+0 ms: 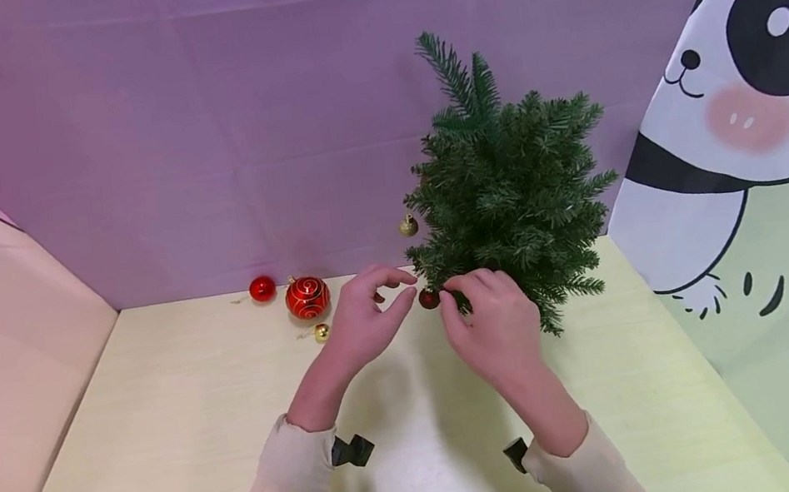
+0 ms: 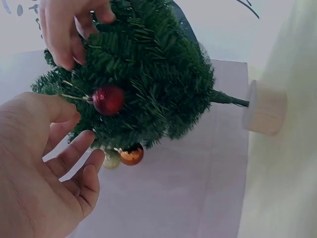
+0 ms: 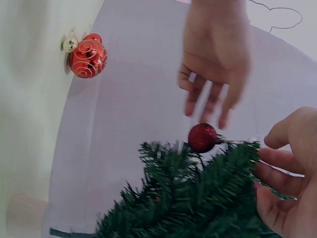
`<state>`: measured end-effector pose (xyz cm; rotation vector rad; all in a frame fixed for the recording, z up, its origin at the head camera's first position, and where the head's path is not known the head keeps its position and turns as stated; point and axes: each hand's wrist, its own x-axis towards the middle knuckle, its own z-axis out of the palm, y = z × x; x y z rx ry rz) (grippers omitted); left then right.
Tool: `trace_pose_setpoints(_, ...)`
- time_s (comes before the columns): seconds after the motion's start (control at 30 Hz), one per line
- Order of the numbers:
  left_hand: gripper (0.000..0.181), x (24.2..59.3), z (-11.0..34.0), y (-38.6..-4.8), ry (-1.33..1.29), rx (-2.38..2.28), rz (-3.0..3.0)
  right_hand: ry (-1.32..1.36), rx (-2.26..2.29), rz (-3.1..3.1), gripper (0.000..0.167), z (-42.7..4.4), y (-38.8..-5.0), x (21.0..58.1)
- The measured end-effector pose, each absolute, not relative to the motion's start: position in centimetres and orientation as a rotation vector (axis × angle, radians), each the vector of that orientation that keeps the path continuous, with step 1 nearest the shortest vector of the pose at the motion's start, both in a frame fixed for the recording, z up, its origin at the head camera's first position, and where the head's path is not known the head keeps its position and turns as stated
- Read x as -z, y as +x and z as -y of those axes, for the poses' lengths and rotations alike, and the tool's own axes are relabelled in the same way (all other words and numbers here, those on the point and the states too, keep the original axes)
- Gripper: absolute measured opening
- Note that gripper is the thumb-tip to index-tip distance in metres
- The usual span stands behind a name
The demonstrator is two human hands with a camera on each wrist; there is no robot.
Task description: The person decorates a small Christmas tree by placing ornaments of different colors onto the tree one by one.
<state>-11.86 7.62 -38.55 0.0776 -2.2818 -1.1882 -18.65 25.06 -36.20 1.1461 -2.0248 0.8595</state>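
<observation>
A small dark red glittery bauble point(image 1: 429, 298) hangs at the lower left edge of an artificial Christmas tree point(image 1: 507, 188). Its gold string loop point(image 2: 74, 97) shows in the left wrist view. Just left of the bauble is my left hand point(image 1: 367, 317), fingers loosely curved and apart, holding nothing. On the bauble's other side, my right hand point(image 1: 500, 324) has thumb and fingers bent near the branch tip; the right wrist view shows a gap between them. Higher on the tree hangs a gold bauble point(image 1: 408, 225). A copper-coloured bauble point(image 2: 132, 154) shows in the left wrist view.
Left on the pale table point(image 1: 187, 443) lie a small shiny red bauble point(image 1: 263, 289), a large red swirl-patterned bauble point(image 1: 308, 298) and a small gold one point(image 1: 322, 333). The tree has a round wooden base point(image 2: 267, 107). A purple cloth point(image 1: 123, 149) hangs behind.
</observation>
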Motion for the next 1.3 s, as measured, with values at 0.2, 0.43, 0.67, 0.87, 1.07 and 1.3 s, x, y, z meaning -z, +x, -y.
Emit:
trace_pose_setpoints(0.2, 0.011, 40.1, -7.1, -10.9, 0.141, 1.179, 2.324, 1.213, -0.917, 1.881, 0.009, -26.8, -18.7, 35.0)
trace_pose_setpoints(0.43, 0.011, 41.7, -6.4, -9.6, 0.202, 1.215, 2.362, 1.296, -0.937, 1.757, 0.011, -28.9, -19.4, 31.6)
trace_pose_setpoints(0.67, 0.013, 43.6, -5.6, -8.2, 0.264, 1.257, 2.386, 1.302, -0.951, 1.713, 0.015, -30.6, -21.0, 27.8)
trace_pose_setpoints(0.87, 0.012, 44.9, -4.9, -7.2, 0.325, 1.238, 2.419, 1.221, -1.016, 1.748, 0.012, -31.2, -23.2, 25.1)
trace_pose_setpoints(1.07, 0.011, 46.1, -4.3, -6.1, 0.38, 1.274, 2.435, 1.194, -1.066, 1.865, 0.016, -31.5, -25.9, 22.8)
trace_pose_setpoints(1.3, 0.01, 47.2, -3.8, -4.7, 0.44, 1.322, 2.43, 1.209, -1.109, 2.106, 0.038, -32.3, -28.6, 20.5)
